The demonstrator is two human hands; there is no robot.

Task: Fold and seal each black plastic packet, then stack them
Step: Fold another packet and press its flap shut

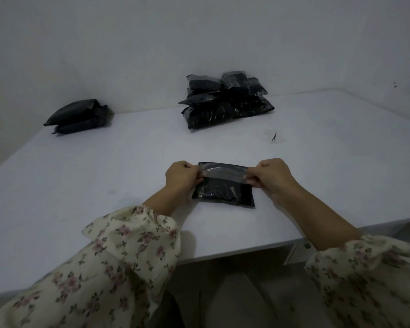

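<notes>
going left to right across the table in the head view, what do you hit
small stack of black packets -> left hand -> held black packet -> right hand. The large pile of packets sits behind the held one, so it is left out.

One view only: head-worn wide-angle camera, tilted forward and down onto white table (81,185). Near table edge close at 6 o'clock, wall (199,31) farther off at 12. Sleeves (128,256) fill bottom corners.

Plain packing room: white table (104,185), blank wall (128,43) (black packet piles (227,100))
</notes>
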